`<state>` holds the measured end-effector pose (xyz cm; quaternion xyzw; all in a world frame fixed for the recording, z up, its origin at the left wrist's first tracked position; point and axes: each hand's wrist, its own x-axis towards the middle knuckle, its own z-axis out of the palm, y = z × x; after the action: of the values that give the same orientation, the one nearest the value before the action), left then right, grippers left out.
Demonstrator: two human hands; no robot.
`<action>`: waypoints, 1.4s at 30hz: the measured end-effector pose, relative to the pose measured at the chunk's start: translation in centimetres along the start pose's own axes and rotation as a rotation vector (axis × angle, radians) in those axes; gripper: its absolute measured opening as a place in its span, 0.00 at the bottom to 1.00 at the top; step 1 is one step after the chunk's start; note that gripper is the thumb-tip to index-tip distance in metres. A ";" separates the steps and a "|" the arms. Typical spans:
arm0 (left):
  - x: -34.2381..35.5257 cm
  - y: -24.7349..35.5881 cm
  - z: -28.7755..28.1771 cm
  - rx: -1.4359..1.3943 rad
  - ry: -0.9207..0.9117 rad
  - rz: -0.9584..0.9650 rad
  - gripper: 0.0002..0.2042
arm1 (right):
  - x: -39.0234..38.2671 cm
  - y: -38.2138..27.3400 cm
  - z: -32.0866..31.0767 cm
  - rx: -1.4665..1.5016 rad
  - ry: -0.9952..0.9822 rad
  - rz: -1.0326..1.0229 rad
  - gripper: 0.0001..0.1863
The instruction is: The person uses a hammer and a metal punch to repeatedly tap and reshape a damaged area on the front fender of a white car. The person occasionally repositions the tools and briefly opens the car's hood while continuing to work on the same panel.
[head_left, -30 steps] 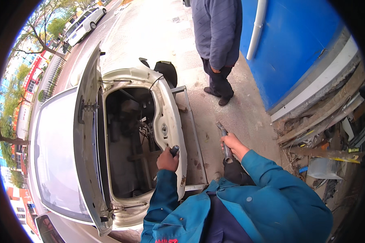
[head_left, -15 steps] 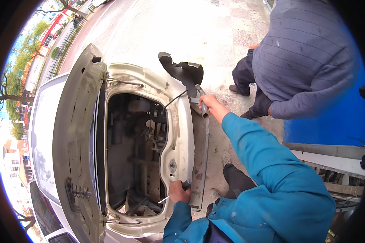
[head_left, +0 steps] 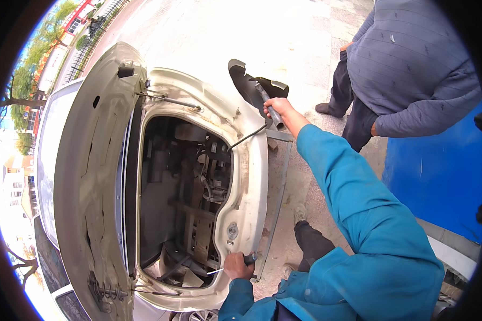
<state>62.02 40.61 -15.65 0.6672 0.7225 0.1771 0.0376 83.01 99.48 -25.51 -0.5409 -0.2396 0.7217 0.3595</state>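
Pale car (head_left: 254,176), lid (head_left: 99,171) raised along the left edge of a large opening (head_left: 158,208). Left hand (head_left: 239,266) at the opening's near right corner, fist closed round a dark-handled tool (head_left: 250,259); handle showed right of the fist, a pale shaft (head_left: 215,271) pointed left over the opening's edge. Whether the knuckles rested on the car, could not tell. Right hand (head_left: 278,108) out past the car's far right corner, fingers wrapped round a grey metal tool (head_left: 276,119), slanted, hollow end toward the wearer.

Around: black plastic piece (head_left: 243,88) lay beyond that corner, partly behind the right hand's tool. Black cord (head_left: 247,137) crossed the right rim near its far corner. Grey metal frame (head_left: 280,187) ran beside the car's right edge. Another person (head_left: 412,64) stood right of the outstretched arm, before a blue panel (head_left: 434,166).

Counts: tools, two, one per hand. Struts (head_left: 177,102), two, at the opening's far and near ends. Lid, one. Latch plate (head_left: 232,231) on the right rim, one. Bystander, one. Wheel (head_left: 198,315), one, partly visible at bottom.
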 end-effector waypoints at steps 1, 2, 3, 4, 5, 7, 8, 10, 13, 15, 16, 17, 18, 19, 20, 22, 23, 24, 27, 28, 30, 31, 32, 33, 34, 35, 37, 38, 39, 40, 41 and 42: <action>0.0 0.0 0.0 -0.007 0.014 0.000 0.20 | -0.2 0.3 -0.7 -0.023 0.049 0.024 0.08; 0.1 0.0 0.0 -0.006 0.007 0.005 0.20 | -0.4 0.7 -1.3 -0.004 0.070 0.038 0.08; 0.1 -0.1 -0.1 -0.006 0.011 0.009 0.20 | -0.6 0.9 -1.9 0.063 0.037 0.024 0.08; 0.1 -0.1 -0.1 -0.006 0.009 0.021 0.20 | -0.9 1.3 -2.4 0.117 0.073 0.031 0.09; 0.1 -0.1 -0.2 -0.010 -0.001 0.012 0.20 | -1.0 1.4 -2.9 0.171 0.130 0.070 0.09; 0.1 -0.2 -0.3 -0.026 -0.018 0.000 0.21 | -0.9 1.4 -3.4 0.172 0.083 0.005 0.11; 0.1 -0.2 -0.3 -0.011 -0.028 0.003 0.21 | -0.8 1.2 -3.5 0.165 0.076 -0.006 0.10; 0.0 -0.1 -0.3 0.008 -0.028 0.007 0.21 | -0.5 0.9 -3.4 0.164 0.094 -0.019 0.10; 0.1 -0.1 -0.3 -0.006 0.004 0.024 0.21 | -2.0 1.1 -3.7 0.134 0.104 -0.068 0.09; 0.1 -0.1 -0.4 0.001 -0.025 0.016 0.22 | -4.9 2.5 -4.7 0.070 0.073 -0.058 0.07; 0.1 -0.2 -0.4 0.000 -0.043 0.007 0.22 | -7.3 4.0 -5.7 0.026 0.035 -0.075 0.07; 0.0 -0.2 -0.4 -0.008 -0.050 0.006 0.22 | -9.9 5.5 -6.9 -0.026 0.040 -0.058 0.06; 0.0 -0.2 -0.5 -0.014 -0.067 -0.008 0.22 | -13.0 7.6 -8.4 -0.050 0.032 -0.050 0.06; -0.1 -0.3 -0.5 -0.021 -0.063 -0.009 0.22 | -16.3 9.9 -10.2 -0.124 0.026 -0.064 0.07; -0.1 -0.3 -0.4 -0.031 -0.050 -0.003 0.21 | -19.8 12.6 -12.2 -0.145 0.009 -0.017 0.08; -0.1 -0.4 -0.2 -0.043 -0.031 0.006 0.20 | -27.1 18.6 -16.8 -0.177 0.015 0.111 0.09; -0.1 -0.4 -0.1 -0.045 -0.031 0.008 0.19 | -30.5 21.9 -18.9 -0.183 0.045 0.181 0.09; 0.0 -0.5 0.0 -0.051 -0.021 0.025 0.19 | -34.0 25.0 -21.3 -0.178 0.029 0.227 0.08; -0.1 -0.4 -0.3 -0.042 -0.059 0.022 0.17 | -44.2 34.7 -27.8 -0.067 0.173 0.439 0.07; -0.3 -0.3 -0.7 -0.058 -0.056 0.038 0.17 | -47.6 37.6 -29.8 -0.118 0.269 0.490 0.07; -1.4 0.4 -2.1 -0.139 0.024 0.142 0.17 | -54.4 42.9 -33.4 -0.080 0.413 0.561 0.06; -2.3 0.8 -3.2 -0.184 0.043 0.196 0.17 | -57.8 45.2 -35.1 -0.050 0.404 0.569 0.06; -3.7 1.4 -4.5 -0.226 0.059 0.250 0.17 | -61.0 47.4 -36.6 -0.094 0.524 0.637 0.06; -5.3 2.1 -5.8 -0.261 0.065 0.301 0.17 | -64.3 49.4 -38.1 -0.105 0.456 0.632 0.06; -6.8 2.9 -7.2 -0.287 0.067 0.346 0.18 | -67.4 51.1 -39.5 -0.150 0.442 0.649 0.07; -8.6 3.6 -8.6 -0.304 0.057 0.383 0.17 | -70.4 52.8 -40.6 -0.186 0.420 0.655 0.08; -12.1 4.7 -10.8 -0.338 0.048 0.446 0.17 | -75.6 55.9 -42.0 -0.991 0.067 0.249 0.07; -13.9 5.1 -11.7 -0.362 0.055 0.470 0.17 | -77.6 57.1 -42.3 -1.412 -0.074 0.079 0.08; -16.0 5.1 -12.4 -0.374 0.011 0.463 0.18 | -79.4 58.5 -42.1 -1.389 -0.086 -0.093 0.07; -18.1 5.0 -13.0 -0.410 0.000 0.450 0.18 | -80.6 59.4 -41.7 -1.401 -0.042 -0.206 0.08; -20.2 4.6 -13.5 -0.442 -0.011 0.438 0.18 | -81.4 59.9 -41.0 -1.426 -0.002 -0.228 0.08; -22.2 4.2 -13.6 -0.446 -0.043 0.389 0.19 | -81.6 60.2 -40.3 -0.993 0.160 0.012 0.08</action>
<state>64.41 16.35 -5.64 0.7721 0.5234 0.3211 0.1638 118.56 -3.44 -32.16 -0.7016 -0.5227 0.4790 0.0715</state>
